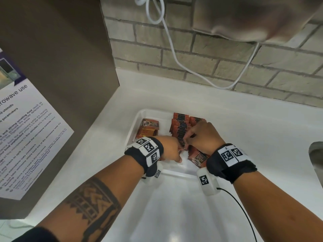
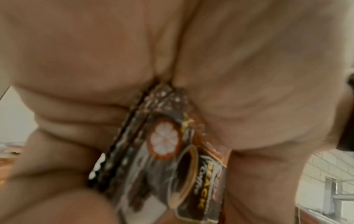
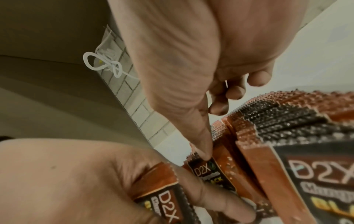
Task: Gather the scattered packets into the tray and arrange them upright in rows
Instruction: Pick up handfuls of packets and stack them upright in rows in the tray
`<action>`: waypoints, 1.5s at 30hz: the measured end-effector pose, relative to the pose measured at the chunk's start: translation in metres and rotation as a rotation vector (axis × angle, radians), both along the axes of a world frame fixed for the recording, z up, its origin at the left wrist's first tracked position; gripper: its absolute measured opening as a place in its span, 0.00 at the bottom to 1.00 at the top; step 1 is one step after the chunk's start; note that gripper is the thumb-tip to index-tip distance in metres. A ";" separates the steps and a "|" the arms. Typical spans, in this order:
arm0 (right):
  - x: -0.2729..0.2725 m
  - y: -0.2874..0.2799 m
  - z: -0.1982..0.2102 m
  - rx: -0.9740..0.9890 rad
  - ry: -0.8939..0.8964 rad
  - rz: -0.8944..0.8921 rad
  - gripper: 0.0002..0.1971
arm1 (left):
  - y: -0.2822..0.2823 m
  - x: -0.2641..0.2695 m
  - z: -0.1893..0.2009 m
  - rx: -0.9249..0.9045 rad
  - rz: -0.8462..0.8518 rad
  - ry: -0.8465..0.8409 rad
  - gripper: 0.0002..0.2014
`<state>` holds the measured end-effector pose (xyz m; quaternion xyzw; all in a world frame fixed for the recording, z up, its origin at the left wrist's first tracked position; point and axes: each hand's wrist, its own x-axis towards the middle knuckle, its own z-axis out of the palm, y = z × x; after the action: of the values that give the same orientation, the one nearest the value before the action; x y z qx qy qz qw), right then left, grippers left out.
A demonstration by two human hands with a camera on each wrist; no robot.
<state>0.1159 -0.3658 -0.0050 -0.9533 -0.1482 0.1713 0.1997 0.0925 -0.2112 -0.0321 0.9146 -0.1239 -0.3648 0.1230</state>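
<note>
A white tray (image 1: pixel 135 125) sits on a white counter. Orange-and-black D2X packets stand upright in a row (image 1: pixel 180 127) at its middle, seen close up as the row's serrated tops (image 3: pixel 277 115). A few packets (image 1: pixel 148 127) lie flat at the tray's left, and another packet (image 1: pixel 199 158) leans at the near right. My left hand (image 1: pixel 172 149) grips a small stack of packets (image 2: pixel 172 159) between thumb and fingers; the stack (image 3: pixel 159 189) is also visible from the right wrist. My right hand (image 1: pixel 201 135) pinches the top of one packet (image 3: pixel 210 171) at the row's near end.
A brown cabinet side (image 1: pixel 57 67) with a microwave-use notice (image 1: pixel 26 140) stands at the left. A white cable (image 1: pixel 174 55) hangs down the brick wall behind. A beige blurred object (image 1: pixel 253 18) overhangs at top right. A sink edge (image 1: pixel 316 154) shows at the far right.
</note>
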 end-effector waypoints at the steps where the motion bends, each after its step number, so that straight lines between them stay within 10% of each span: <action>1: 0.001 0.000 -0.001 -0.001 -0.008 -0.004 0.08 | 0.000 0.001 -0.003 0.004 0.004 -0.001 0.24; 29: 0.016 -0.011 -0.002 0.103 -0.077 -0.026 0.06 | 0.005 0.001 0.017 -0.095 0.186 0.140 0.13; 45: -0.003 -0.006 0.029 0.541 -0.013 -0.078 0.03 | 0.043 -0.011 0.040 -0.949 0.560 0.250 0.13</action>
<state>0.1125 -0.3714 0.0244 -0.8714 -0.1529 0.1114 0.4527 0.0811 -0.1681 0.0076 0.7066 -0.0116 -0.3283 0.6267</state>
